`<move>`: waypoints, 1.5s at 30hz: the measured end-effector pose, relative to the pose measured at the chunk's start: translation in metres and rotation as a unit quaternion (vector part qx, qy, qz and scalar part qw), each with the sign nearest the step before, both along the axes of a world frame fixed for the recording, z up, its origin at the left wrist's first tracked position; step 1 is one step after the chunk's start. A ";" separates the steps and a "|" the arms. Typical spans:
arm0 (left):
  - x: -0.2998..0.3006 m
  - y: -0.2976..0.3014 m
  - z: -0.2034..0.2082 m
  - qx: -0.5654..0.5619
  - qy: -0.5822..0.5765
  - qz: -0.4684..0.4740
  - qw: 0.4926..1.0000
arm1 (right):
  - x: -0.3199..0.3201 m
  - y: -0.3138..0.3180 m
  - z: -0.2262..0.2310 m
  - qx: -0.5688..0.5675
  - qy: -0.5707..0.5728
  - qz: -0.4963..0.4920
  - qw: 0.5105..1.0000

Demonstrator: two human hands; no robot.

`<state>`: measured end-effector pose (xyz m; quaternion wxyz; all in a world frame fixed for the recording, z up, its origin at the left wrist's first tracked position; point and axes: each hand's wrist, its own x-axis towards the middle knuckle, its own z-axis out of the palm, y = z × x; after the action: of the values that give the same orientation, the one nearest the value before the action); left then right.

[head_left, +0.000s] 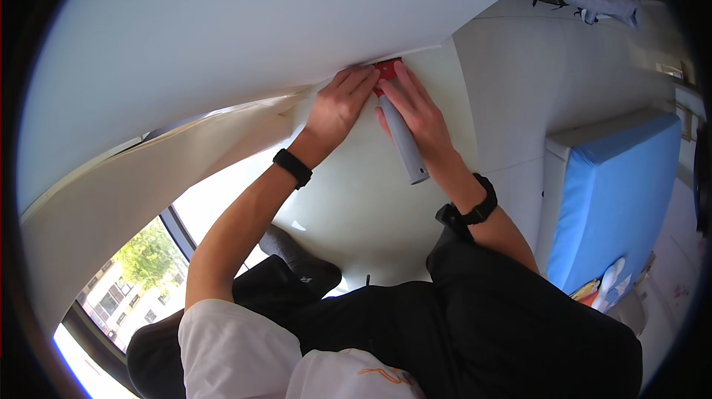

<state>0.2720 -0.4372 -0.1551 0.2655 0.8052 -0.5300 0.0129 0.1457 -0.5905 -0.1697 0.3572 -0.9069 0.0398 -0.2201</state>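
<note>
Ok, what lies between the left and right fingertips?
The tool's red end lies between the left hand's and right hand's fingertips, in the head view.

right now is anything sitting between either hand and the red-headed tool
Nothing visible stands in the way: the right hand holds the red-headed tool, its fingers reaching the red head, and the left hand has its fingertips on that head too. What lies beneath the fingers is hidden.

Left grip [345, 99] and right grip [420, 113] at red-headed tool [403, 139], pale panel [222, 24], blue cushion [612, 202]
</note>
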 end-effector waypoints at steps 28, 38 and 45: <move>0.005 -0.006 0.000 0.015 -0.007 -0.012 1.000 | 0.008 -0.015 -0.002 -0.003 -0.034 -0.003 0.999; 0.006 -0.007 -0.005 0.008 -0.010 -0.028 1.000 | 0.005 -0.015 0.001 0.005 -0.030 0.004 1.000; 0.002 -0.009 -0.003 0.007 -0.011 -0.025 1.000 | 0.004 -0.016 0.005 0.020 -0.025 -0.003 0.999</move>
<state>0.2735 -0.4458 -0.1583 0.2548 0.7933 -0.5529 0.0114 0.1493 -0.6070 -0.1642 0.3755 -0.8936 0.0376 -0.2429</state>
